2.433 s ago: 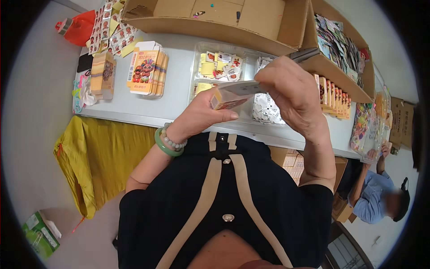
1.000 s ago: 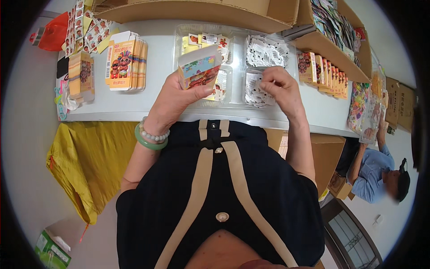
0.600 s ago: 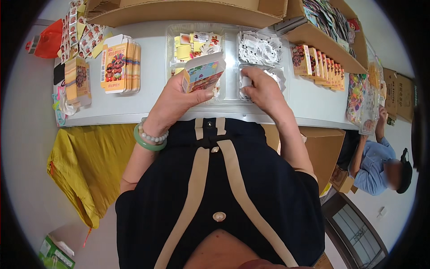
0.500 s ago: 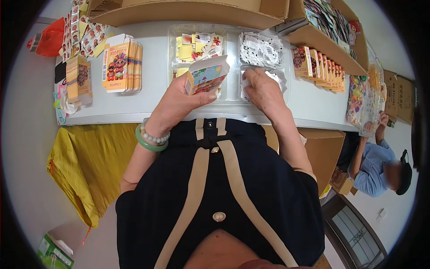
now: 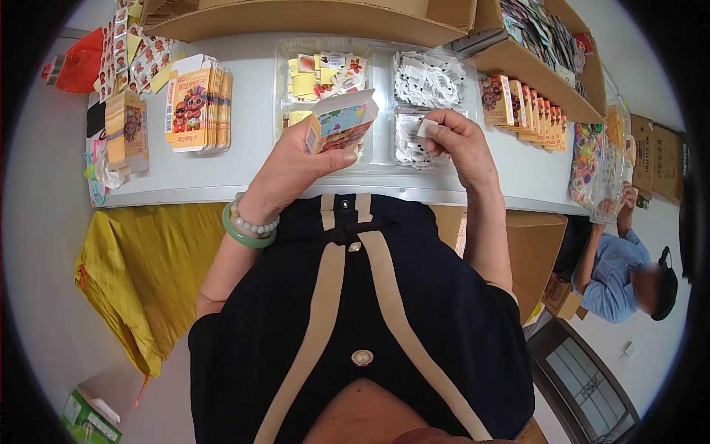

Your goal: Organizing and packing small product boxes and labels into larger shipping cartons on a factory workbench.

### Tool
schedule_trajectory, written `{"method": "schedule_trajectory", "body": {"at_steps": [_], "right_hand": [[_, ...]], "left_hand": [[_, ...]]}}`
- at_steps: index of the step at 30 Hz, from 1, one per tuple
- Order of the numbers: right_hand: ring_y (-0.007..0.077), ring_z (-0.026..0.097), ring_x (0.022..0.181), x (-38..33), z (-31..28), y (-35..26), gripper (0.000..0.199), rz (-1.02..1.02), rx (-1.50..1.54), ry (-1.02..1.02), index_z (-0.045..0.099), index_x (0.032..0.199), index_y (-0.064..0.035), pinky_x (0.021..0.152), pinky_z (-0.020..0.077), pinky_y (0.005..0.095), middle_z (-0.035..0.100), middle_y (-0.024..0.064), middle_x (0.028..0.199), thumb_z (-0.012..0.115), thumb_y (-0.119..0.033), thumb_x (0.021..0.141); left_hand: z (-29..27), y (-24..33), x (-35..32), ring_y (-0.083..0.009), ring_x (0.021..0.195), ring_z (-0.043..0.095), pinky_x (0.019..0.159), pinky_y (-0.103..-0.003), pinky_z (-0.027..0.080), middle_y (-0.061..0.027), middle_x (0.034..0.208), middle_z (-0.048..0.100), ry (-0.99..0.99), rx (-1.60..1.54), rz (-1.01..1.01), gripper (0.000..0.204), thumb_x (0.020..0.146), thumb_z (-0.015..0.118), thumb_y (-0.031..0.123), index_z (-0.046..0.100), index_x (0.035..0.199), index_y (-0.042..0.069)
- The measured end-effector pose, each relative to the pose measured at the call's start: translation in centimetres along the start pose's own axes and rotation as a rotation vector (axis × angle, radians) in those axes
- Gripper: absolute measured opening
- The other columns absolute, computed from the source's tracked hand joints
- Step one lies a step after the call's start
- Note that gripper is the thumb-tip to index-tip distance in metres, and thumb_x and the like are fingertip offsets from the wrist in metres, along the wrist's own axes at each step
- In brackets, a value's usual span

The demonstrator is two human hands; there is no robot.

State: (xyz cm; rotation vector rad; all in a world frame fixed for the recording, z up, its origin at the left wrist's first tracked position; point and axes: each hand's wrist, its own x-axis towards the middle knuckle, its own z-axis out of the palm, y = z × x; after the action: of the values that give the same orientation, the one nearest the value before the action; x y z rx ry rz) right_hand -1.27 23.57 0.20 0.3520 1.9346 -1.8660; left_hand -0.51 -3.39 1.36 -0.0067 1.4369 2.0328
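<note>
My left hand (image 5: 302,159) is closed round a small printed carton (image 5: 345,126), tilted, with its top flap standing up. Above the near right compartment of a clear plastic tray (image 5: 379,152), my right hand (image 5: 462,144) pinches a small white packet (image 5: 427,129) between thumb and fingertips. Beneath it lie small white packets with dark spots (image 5: 411,140); more of the same packets (image 5: 433,78) fill the far right compartment. Yellow and white sticker pieces (image 5: 325,74) lie in the far left compartment. The near left compartment is mostly hidden behind the carton and my left hand.
Flat orange cartons (image 5: 198,107) are stacked at the left, beside another stack (image 5: 127,133). A row of filled-out cartons (image 5: 521,111) stands at the right. Cardboard boxes (image 5: 310,22) line the back. At far right a co-worker (image 5: 621,266) holds a clear tray (image 5: 610,177).
My right hand has lifted out of the near right compartment and moved slightly right, now with a small white packet in its fingertips. The left hand still holds the carton in nearly the same place.
</note>
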Motion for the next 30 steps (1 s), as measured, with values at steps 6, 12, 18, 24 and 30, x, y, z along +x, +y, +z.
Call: {"method": "schedule_trajectory", "body": {"at_steps": [6, 12, 18, 24, 30], "right_hand": [[0.0074, 0.054, 0.063, -1.3, 0.7, -2.1, 0.017, -0.098, 0.081, 0.029, 0.061, 0.099, -0.0011, 0.059, 0.0432, 0.0206, 0.060, 0.0016, 0.075, 0.059, -0.004, 0.082], [0.0132, 0.057, 0.065, -3.4, 5.6, -6.6, 0.020, -0.857, -0.635, 0.070, 0.060, 0.093, -0.0012, 0.060, 0.0450, 0.0259, 0.060, 0.0057, 0.076, 0.066, 0.002, 0.075], [0.0239, 0.059, 0.073, -2.4, 7.6, -7.4, 0.020, -0.996, -0.774, -0.073, 0.061, 0.091, -0.0003, 0.064, 0.0463, 0.0302, 0.061, 0.0112, 0.083, 0.067, 0.002, 0.072], [0.0187, 0.058, 0.077, -2.4, 7.9, -7.3, 0.014, -0.934, -0.521, -0.015, 0.062, 0.089, 0.0038, 0.068, 0.0453, 0.0269, 0.062, 0.0098, 0.085, 0.064, 0.007, 0.075], [0.0143, 0.058, 0.079, -0.2, 7.4, -5.2, 0.012, -0.591, -0.585, 0.038, 0.063, 0.093, 0.0022, 0.071, 0.0456, 0.0255, 0.063, 0.0071, 0.088, 0.060, 0.001, 0.082]], "left_hand": [[0.5, -0.7, 0.2, -0.0098, 0.096, 0.052, 0.082, -0.024, 0.045, -0.0035, 0.107, 0.057, 0.009, 0.067, 0.012, 0.054, 0.079, 0.071, 0.011, 0.047, 0.125, -0.002], [1.6, -0.3, 0.5, -0.0081, 0.094, 0.051, 0.082, -0.024, 0.045, -0.0040, 0.105, 0.058, -0.050, 0.095, 0.038, 0.052, 0.078, 0.071, 0.011, 0.049, 0.124, 0.001], [0.9, -0.4, -0.1, -0.0092, 0.096, 0.056, 0.084, -0.024, 0.047, -0.0024, 0.107, 0.059, -0.099, 0.038, 0.034, 0.044, 0.080, 0.071, 0.007, 0.052, 0.119, 0.001], [0.3, 0.3, -1.2, -0.0146, 0.097, 0.060, 0.085, -0.027, 0.049, -0.0074, 0.111, 0.061, -0.122, -0.062, 0.100, 0.046, 0.077, 0.070, 0.005, 0.053, 0.119, 0.000], [-4.3, 1.5, -1.9, -0.0250, 0.100, 0.063, 0.089, -0.035, 0.051, -0.0137, 0.112, 0.061, 0.229, -0.126, 0.304, 0.051, 0.076, 0.069, 0.012, 0.050, 0.122, -0.001]]}}
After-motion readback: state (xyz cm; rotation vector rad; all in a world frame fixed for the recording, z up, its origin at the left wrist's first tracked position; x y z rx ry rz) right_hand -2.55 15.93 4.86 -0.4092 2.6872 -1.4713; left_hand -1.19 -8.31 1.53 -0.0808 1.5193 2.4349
